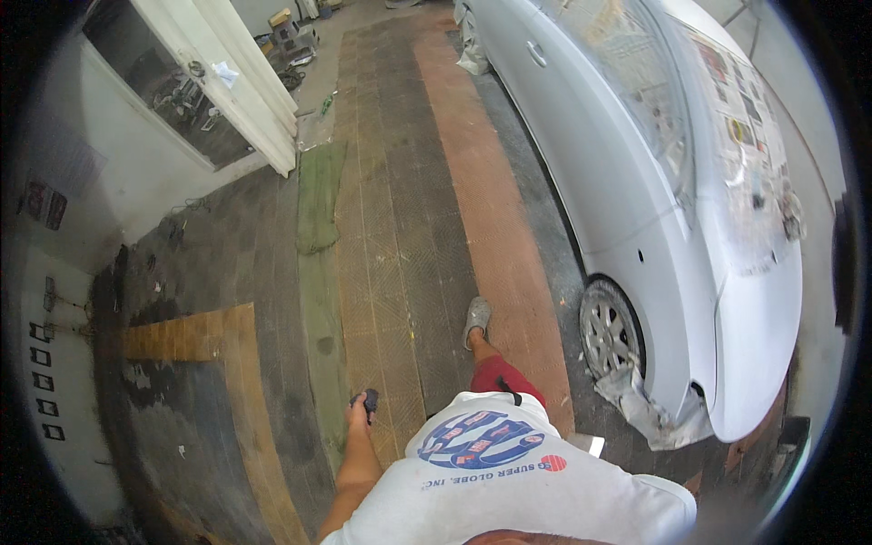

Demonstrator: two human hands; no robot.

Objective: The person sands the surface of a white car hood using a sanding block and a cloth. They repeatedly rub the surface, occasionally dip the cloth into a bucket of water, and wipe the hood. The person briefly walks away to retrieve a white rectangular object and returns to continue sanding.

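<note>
Low at my left side, my left hand is closed around a small dark object, whose kind I cannot make out. That arm hangs down, away from the car. Hidden behind my white shirt, my right hand does not show. A flat white edge sticks out past the shirt on the right; what it belongs to cannot be seen. To my right stands a pale grey car, its windows covered with clear film and newspaper.
Crumpled masking sheet hangs by the car's wheel and spreads onto the floor. A green cloth strip lies along the tiled walkway. At the far left, a white door stands ajar beside piled parts.
</note>
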